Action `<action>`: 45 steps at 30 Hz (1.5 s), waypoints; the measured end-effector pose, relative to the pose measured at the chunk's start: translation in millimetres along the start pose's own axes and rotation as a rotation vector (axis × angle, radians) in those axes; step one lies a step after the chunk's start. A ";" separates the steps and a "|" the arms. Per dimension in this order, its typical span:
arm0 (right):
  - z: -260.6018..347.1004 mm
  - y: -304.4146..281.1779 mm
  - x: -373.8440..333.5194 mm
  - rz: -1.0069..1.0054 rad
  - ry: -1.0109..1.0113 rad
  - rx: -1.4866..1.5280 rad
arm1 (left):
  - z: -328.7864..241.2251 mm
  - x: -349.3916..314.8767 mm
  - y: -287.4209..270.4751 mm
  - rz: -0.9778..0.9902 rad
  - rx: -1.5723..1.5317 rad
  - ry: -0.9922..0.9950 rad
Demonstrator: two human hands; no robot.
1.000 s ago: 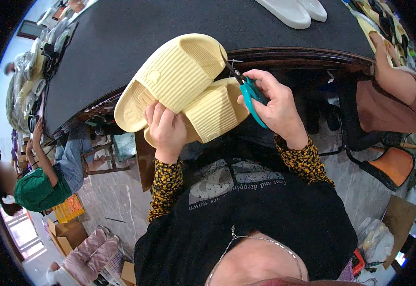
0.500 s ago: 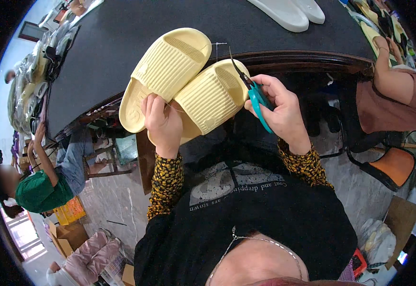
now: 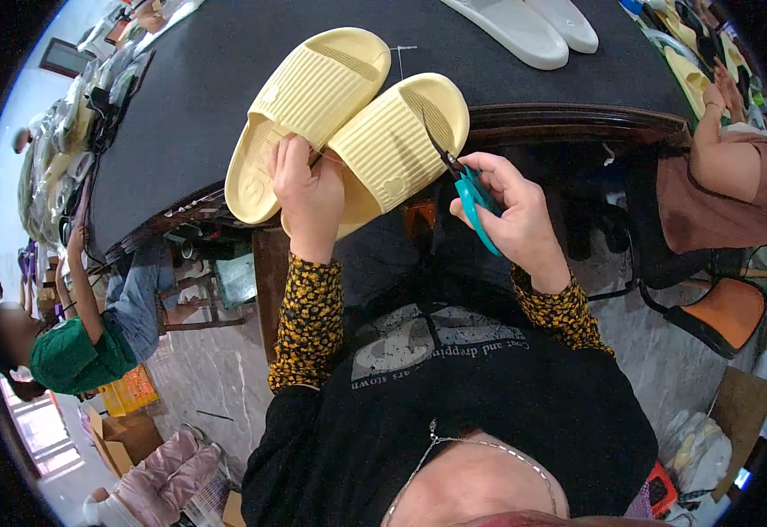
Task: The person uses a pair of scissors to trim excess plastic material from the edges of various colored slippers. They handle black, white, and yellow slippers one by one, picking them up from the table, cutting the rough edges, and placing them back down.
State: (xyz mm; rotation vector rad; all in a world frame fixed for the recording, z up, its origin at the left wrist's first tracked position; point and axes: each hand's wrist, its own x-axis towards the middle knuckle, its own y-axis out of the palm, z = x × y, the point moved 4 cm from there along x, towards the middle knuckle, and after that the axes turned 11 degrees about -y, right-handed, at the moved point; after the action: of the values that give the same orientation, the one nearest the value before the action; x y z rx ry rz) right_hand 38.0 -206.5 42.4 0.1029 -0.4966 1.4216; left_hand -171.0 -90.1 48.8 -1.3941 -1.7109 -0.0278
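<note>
A pair of pale yellow slide slippers with ribbed straps lies side by side at the edge of the dark table, the left slipper [image 3: 317, 92] reaching further onto it than the right slipper [image 3: 396, 145]. My left hand [image 3: 309, 202] pinches the pair where the two meet, beside the strap openings. A thin clear plastic tag fastener [image 3: 403, 49] sticks up between the toe ends. In my right hand [image 3: 519, 215] are scissors [image 3: 478, 202] with teal handles; their dark curved blades are parted and point up in front of the right slipper's toe.
White slides [image 3: 524, 39] lie at the table's [image 3: 199, 97] far side. Plastic-wrapped goods [image 3: 54, 176] pile up at the left, near a person in green [image 3: 85, 351]. At the right sits another person, in a brown garment [image 3: 717, 198], by an orange-seated chair [image 3: 721, 307].
The slippers and my left hand have moved away from me, further onto the table. My right hand with the scissors has dropped slightly towards me.
</note>
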 end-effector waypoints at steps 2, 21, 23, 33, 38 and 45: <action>0.3 0.4 -0.3 0.016 -0.010 -0.022 | 3.6 -0.2 2.3 0.012 -0.051 -0.017; -1.2 28.8 -9.1 0.151 0.095 0.292 | 5.9 -3.9 1.5 -0.046 -0.184 -0.059; 3.0 25.8 -6.7 0.129 0.050 0.242 | -0.8 1.8 -1.1 -0.055 -0.166 -0.034; 1.0 22.2 -4.5 0.053 0.129 0.328 | -11.7 22.6 -3.4 0.085 -0.138 -0.201; 0.0 23.4 -5.0 0.059 0.145 0.345 | -4.5 16.0 -0.7 -0.002 -0.296 -0.177; 4.4 24.0 -4.2 0.061 0.141 0.353 | -0.8 18.0 -4.7 0.045 -0.112 0.053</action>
State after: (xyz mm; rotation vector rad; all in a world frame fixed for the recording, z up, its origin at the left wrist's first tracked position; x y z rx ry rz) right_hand 13.6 -207.9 39.3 0.2710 -0.1300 1.5539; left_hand -173.4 -78.3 63.1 -1.5005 -1.6553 -0.1368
